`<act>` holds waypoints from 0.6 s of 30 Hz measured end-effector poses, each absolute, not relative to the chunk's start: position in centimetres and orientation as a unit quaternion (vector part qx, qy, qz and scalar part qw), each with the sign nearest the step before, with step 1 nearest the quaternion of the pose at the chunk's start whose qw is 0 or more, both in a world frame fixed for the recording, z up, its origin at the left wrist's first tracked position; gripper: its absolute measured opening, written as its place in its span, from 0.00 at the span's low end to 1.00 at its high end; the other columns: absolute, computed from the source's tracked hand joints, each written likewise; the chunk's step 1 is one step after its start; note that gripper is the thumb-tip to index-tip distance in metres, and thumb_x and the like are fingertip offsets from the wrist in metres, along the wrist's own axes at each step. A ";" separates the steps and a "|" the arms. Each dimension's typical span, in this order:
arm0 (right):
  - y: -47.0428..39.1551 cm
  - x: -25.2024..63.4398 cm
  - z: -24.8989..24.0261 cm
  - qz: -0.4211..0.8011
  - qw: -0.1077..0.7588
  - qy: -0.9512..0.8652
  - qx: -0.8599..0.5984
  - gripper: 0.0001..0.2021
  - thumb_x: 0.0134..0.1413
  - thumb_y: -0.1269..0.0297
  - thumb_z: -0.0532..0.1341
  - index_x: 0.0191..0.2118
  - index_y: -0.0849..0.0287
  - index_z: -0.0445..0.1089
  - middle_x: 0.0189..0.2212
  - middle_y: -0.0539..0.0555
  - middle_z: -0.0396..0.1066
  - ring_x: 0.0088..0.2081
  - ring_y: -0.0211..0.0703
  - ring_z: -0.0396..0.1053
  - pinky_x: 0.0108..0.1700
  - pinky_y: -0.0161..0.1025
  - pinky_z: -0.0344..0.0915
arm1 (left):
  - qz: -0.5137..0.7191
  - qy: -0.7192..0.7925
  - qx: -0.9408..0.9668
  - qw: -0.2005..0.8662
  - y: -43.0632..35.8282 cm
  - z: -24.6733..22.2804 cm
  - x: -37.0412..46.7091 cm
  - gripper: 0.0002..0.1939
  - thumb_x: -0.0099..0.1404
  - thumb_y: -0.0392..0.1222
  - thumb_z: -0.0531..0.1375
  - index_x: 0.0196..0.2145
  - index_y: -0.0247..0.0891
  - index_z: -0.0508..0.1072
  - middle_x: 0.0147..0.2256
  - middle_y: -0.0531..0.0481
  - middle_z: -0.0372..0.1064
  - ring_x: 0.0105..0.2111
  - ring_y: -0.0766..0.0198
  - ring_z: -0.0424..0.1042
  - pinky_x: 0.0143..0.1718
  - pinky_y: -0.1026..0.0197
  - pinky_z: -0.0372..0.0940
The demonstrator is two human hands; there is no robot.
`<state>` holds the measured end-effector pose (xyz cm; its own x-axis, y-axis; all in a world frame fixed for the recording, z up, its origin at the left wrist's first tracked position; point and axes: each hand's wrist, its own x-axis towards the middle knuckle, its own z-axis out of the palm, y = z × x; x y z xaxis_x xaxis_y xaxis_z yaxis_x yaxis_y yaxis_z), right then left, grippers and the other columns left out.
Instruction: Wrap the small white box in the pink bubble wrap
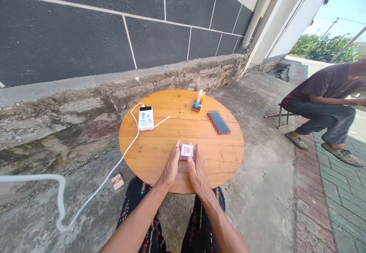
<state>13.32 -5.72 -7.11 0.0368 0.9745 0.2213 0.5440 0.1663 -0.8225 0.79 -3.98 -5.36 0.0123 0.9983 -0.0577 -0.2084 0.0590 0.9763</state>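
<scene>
A small deck of cards [187, 150], white with a red print on top, sits between my two hands near the front middle of the round wooden table [160, 150]. Along its left side, my left hand [172, 165] presses with straight fingers. My right hand [198, 169] bounds the right side, its thumb at the deck's near edge. Together they hold the deck squared between them, low over the tabletop; whether it touches the wood I cannot tell.
On the table are a white power bank [146, 119] with a white cable [126, 152], a colourful small box [198, 101] and a blurred phone-like slab [219, 122]. A small packet [117, 181] lies on the ground. A person [323, 93] sits at right; a tiled wall [85, 36] stands behind.
</scene>
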 end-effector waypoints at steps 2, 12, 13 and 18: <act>-5.7 14.5 -7.0 0.264 0.419 -0.645 -0.582 0.33 0.64 0.50 0.48 0.68 0.61 0.38 0.67 0.62 0.43 0.67 0.52 0.43 0.65 0.58 0.43 | 0.523 0.474 0.462 0.537 -4.3 -5.1 0.2 0.31 0.69 0.56 0.49 0.65 0.44 0.50 0.67 0.52 0.40 0.67 0.60 0.40 0.67 0.55 0.39; -5.3 14.5 -7.9 0.137 0.413 -0.715 -0.546 0.25 0.65 0.62 0.47 0.66 0.60 0.50 0.59 0.62 0.61 0.59 0.51 0.60 0.59 0.56 0.57 | 0.519 0.484 0.514 0.481 -4.8 -5.3 0.7 0.27 0.67 0.47 0.54 0.61 0.38 0.59 0.62 0.44 0.58 0.61 0.58 0.58 0.64 0.53 0.51; -5.3 14.3 -7.8 0.129 0.413 -0.715 -0.549 0.24 0.65 0.63 0.47 0.65 0.60 0.51 0.58 0.62 0.63 0.58 0.51 0.61 0.58 0.55 0.58 | 0.511 0.496 0.520 0.471 -4.6 -5.1 0.7 0.26 0.66 0.46 0.54 0.60 0.38 0.61 0.61 0.45 0.59 0.61 0.58 0.59 0.64 0.53 0.51; -4.8 14.0 -7.6 0.102 0.394 -0.721 -0.561 0.23 0.65 0.65 0.46 0.63 0.63 0.56 0.53 0.64 0.68 0.53 0.53 0.65 0.55 0.55 0.60 | 0.492 0.512 0.520 0.475 -3.9 -4.3 0.3 0.26 0.64 0.44 0.55 0.59 0.36 0.63 0.59 0.44 0.62 0.59 0.58 0.61 0.62 0.54 0.54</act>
<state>13.98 -4.76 -7.61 -0.0608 0.8894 0.4531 0.7280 0.3501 -0.5894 0.34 -3.95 -4.31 -0.0093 0.9996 0.0261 0.0648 -0.0255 0.9976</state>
